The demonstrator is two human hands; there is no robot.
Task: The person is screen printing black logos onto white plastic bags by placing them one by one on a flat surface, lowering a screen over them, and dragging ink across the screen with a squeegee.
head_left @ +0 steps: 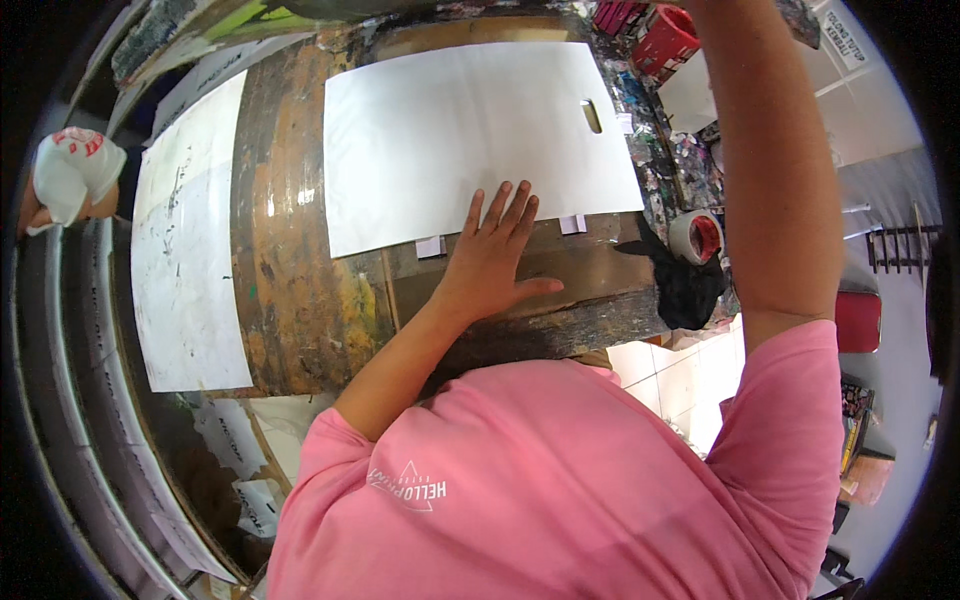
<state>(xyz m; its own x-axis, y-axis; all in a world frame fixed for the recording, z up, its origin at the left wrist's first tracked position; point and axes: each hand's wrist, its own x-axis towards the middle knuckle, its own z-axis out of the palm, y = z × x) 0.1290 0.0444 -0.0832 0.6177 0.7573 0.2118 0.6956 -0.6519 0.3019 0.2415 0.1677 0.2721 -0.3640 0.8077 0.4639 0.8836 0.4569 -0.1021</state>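
A flat white bag or sheet [450, 135] with a cut-out handle slot near its right edge lies on the stained worktable. My left hand [492, 255] is open, its fingers spread and resting on the near edge of the white piece, thumb pointing right over the brown board [600, 255] beneath. Two small pale tabs [430, 246] stick out below that edge, one on each side of the hand. My right arm [775, 170] reaches up and forward past the table's right side; its hand lies beyond the top of the picture.
On the left lie long white paper sheets [190, 250]. A black cloth [686, 290] and a tape roll [695, 237] sit at the right edge, with a red tub [666, 42] farther back. A paint-smeared frame [235, 25] crosses the upper left. Slatted racks [120, 400] stand at left.
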